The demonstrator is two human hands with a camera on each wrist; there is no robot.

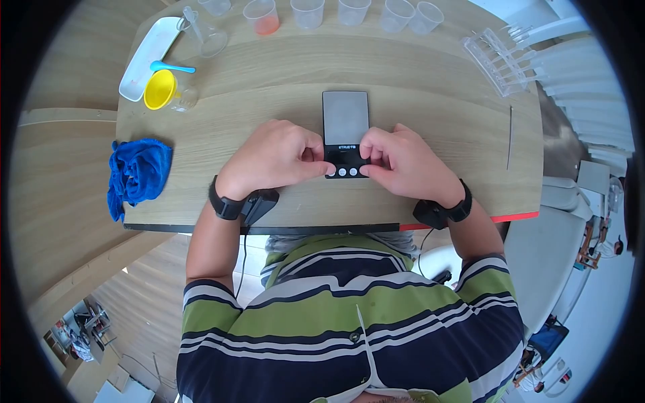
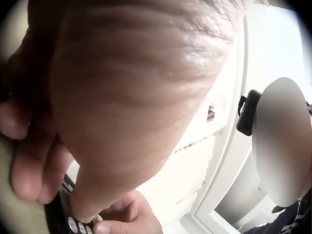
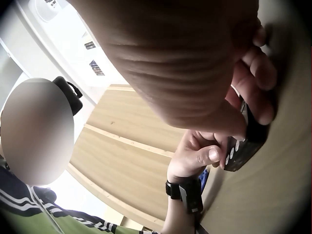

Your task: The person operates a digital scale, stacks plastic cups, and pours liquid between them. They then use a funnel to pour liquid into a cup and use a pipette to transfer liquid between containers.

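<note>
A small black digital scale point(image 1: 345, 118) with a grey weighing plate lies in front of the person, its dark display and row of round silver buttons facing them. From the left side, the left hand point(image 1: 275, 156) holds the scale's front corner, with its thumb beside the leftmost button and its other fingers curled. The right hand point(image 1: 406, 161) grips the opposite edge, thumb by the rightmost button and index finger bent at the side of the display. In the right wrist view, the scale's buttons point(image 3: 232, 155) show between the two thumbs.
Several clear plastic cups point(image 1: 308, 13) line the far edge, one cup point(image 1: 263, 20) with pink contents. Left are a white tray point(image 1: 144, 57), a conical flask point(image 1: 209, 41), a blue spoon point(image 1: 173, 67), a yellow-topped container point(image 1: 160, 91) and a blue cloth point(image 1: 141, 173). Right: a clear rack point(image 1: 494, 60), a thin rod point(image 1: 510, 138).
</note>
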